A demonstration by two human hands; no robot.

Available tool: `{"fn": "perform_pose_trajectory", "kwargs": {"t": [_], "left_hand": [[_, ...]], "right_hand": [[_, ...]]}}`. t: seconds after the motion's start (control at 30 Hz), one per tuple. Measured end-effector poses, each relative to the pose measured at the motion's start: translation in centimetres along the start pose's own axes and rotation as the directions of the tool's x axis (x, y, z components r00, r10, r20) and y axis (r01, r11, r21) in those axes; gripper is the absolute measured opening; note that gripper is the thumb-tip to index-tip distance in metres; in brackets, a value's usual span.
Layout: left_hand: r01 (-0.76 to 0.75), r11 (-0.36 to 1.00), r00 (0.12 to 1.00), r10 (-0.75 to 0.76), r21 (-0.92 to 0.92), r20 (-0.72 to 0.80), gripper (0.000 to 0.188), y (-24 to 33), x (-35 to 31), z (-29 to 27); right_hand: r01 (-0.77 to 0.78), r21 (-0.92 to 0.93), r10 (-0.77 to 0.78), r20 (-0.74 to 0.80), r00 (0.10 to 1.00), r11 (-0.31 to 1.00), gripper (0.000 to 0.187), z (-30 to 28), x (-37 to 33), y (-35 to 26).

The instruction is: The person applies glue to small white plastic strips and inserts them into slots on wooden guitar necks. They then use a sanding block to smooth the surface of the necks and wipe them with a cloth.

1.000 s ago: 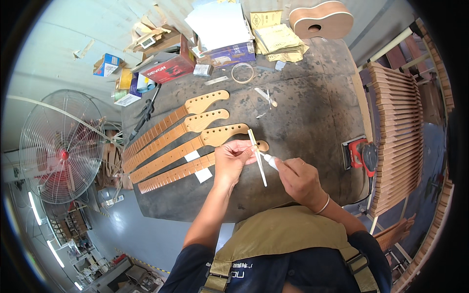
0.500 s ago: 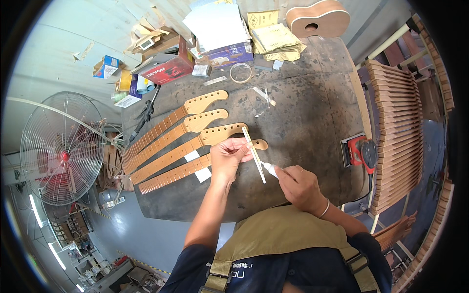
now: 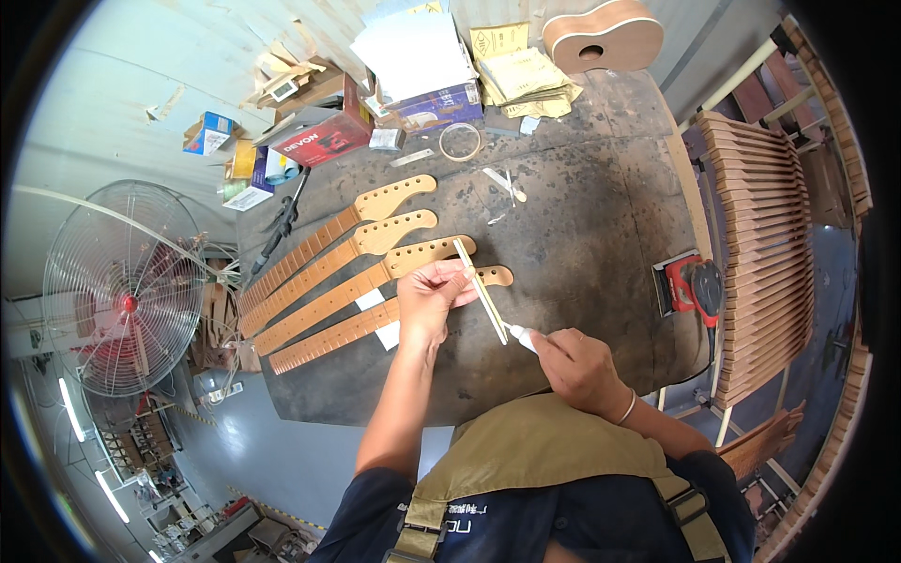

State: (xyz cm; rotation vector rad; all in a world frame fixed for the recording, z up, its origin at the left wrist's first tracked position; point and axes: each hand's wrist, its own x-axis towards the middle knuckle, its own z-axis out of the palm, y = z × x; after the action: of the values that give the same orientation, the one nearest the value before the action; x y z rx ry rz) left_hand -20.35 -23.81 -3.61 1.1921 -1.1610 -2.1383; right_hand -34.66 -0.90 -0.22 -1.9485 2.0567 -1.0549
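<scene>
My left hand (image 3: 430, 300) pinches a thin, pale yellowish strip (image 3: 486, 302) between thumb and fingers, slanting down toward me. In my right hand (image 3: 582, 372) is a small white squeeze bottle (image 3: 522, 337), its narrow nozzle at or very near the strip's lower part; I cannot tell if they touch. Beneath and left of the left hand lie several guitar necks with fretboards, the nearest neck (image 3: 328, 342) partly covered by that hand. A white paper piece (image 3: 387, 335) sits by this neck.
A red and black sander (image 3: 690, 286) rests at the table's right edge. Along the back are a red box (image 3: 324, 141), yellow sandpaper sheets (image 3: 530, 80), a tape roll (image 3: 460, 143) and a small guitar body (image 3: 603, 38). A fan (image 3: 127, 291) stands left; racked wooden necks (image 3: 755, 263) stand right.
Strip and left hand have shifted slightly left and up. The bottle's nozzle now sits closer to the strip's lower end. Both hands keep their hold.
</scene>
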Motion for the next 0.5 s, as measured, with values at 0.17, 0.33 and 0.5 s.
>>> {"fn": "perform_pose_trajectory", "kwargs": {"t": [0.17,0.33,0.5], "left_hand": [[-0.024,1.000,0.999,0.024,-0.006,-0.047,0.009,0.5,-0.3,0.4],[-0.074,0.997,0.996,0.075,0.016,-0.057,0.009,0.8,-0.1,-0.2],[-0.069,0.997,0.994,0.071,0.031,-0.082,0.009,0.2,0.2,-0.8]], "right_hand": [[-0.010,-0.010,0.011,0.025,1.000,1.000,0.032,-0.6,-0.8,-0.7],[-0.096,0.057,0.095,0.023,0.995,0.994,0.027,-1.0,-2.0,-0.9],[-0.422,0.325,0.464,-0.061,0.884,0.846,0.017,0.8,-2.5,3.8]]}}
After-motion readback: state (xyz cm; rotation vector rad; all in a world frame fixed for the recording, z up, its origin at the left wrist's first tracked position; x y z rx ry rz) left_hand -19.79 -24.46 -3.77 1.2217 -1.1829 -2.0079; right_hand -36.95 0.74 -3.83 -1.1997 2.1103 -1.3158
